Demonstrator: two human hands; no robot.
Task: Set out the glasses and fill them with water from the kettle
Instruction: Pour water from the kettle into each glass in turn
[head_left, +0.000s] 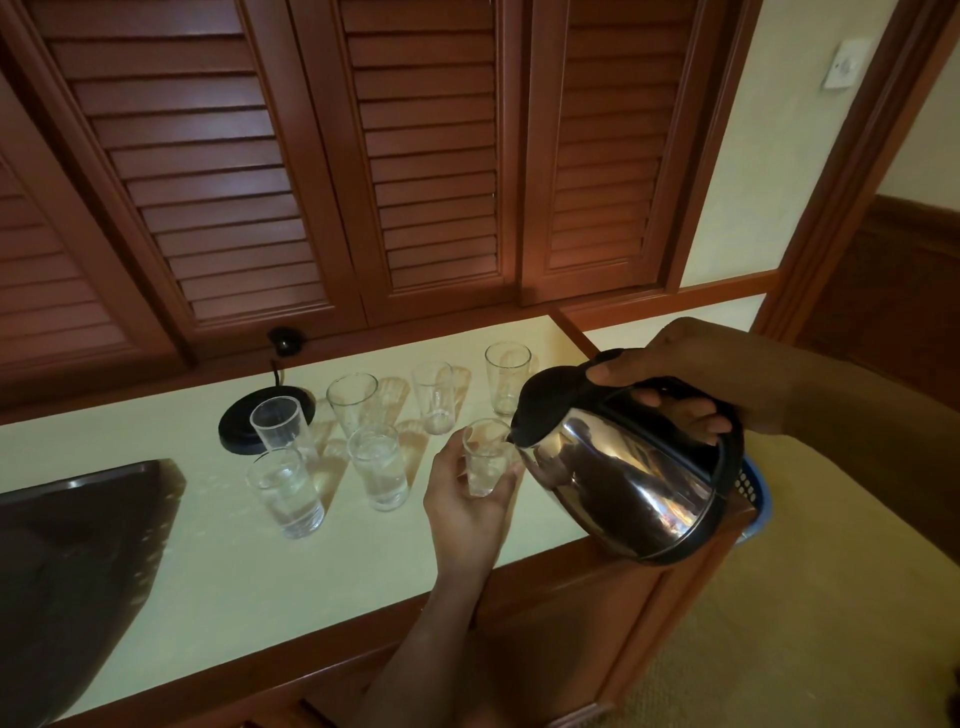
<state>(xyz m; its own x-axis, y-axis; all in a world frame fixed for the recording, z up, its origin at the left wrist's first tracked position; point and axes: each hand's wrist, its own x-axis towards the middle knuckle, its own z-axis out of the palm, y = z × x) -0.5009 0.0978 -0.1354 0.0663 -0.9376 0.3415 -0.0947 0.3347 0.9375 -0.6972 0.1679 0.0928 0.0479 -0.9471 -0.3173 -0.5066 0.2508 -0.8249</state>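
Note:
Several clear glasses stand in two rows on the pale counter (218, 582). My left hand (467, 499) grips the right front glass (485, 457), which holds some water. My right hand (691, 384) holds the black handle of the steel kettle (623, 478), tilted with its spout at that glass's rim. Two front glasses, one on the left (285, 491) and one in the middle (378, 465), hold water. The back-row glasses (278, 423) (353, 402) (435, 396) (507, 376) look empty.
The kettle's black base (234, 428) sits behind the left glasses, its cord running to a wall plug (284, 340). A dark tray (78, 561) lies on the counter's left end. Louvred wooden doors (415, 156) rise behind. A blue basket (756, 499) shows past the kettle.

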